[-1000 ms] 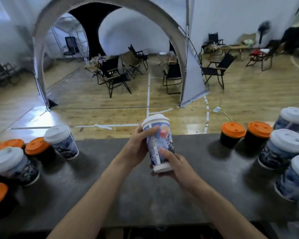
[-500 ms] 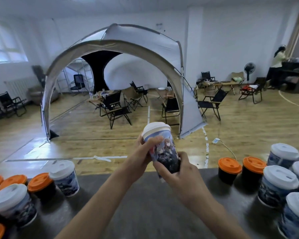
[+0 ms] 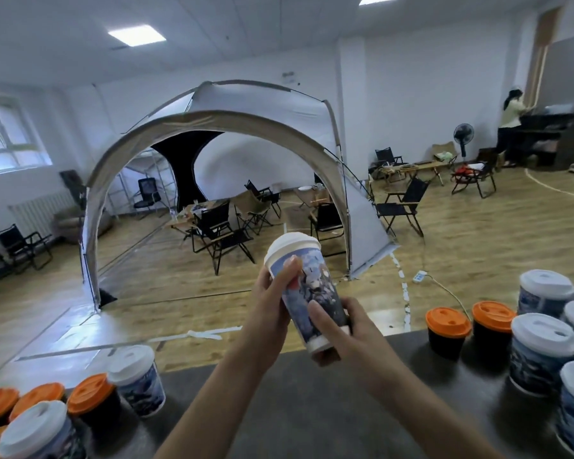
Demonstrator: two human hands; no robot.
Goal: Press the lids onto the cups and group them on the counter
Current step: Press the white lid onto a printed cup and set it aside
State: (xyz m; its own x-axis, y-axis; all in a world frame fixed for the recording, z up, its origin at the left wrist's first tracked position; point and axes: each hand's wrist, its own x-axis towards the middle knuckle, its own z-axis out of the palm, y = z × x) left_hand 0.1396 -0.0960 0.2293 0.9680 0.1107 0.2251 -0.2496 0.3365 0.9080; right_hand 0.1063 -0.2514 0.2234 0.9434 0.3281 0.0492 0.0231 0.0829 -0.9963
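You hold the printed cup (image 3: 312,293) tilted above the counter's (image 3: 312,412) far edge, left hand (image 3: 269,296) fingers clamped near its top, right hand (image 3: 350,332) fingers round its base. Its white lid (image 3: 292,245) looks seated. Lidded cups (image 3: 544,349) cluster at both ends; this one awaits grouping.

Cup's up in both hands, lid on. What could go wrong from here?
1. The cup is tilted, held by the left hand and right hand over the far edge of the counter; a slip could drop it to the floor.
2. Whether its lid is fully seated is unclear; it might pop off.
3. The cups at right stand crowded; setting it there could knock one.
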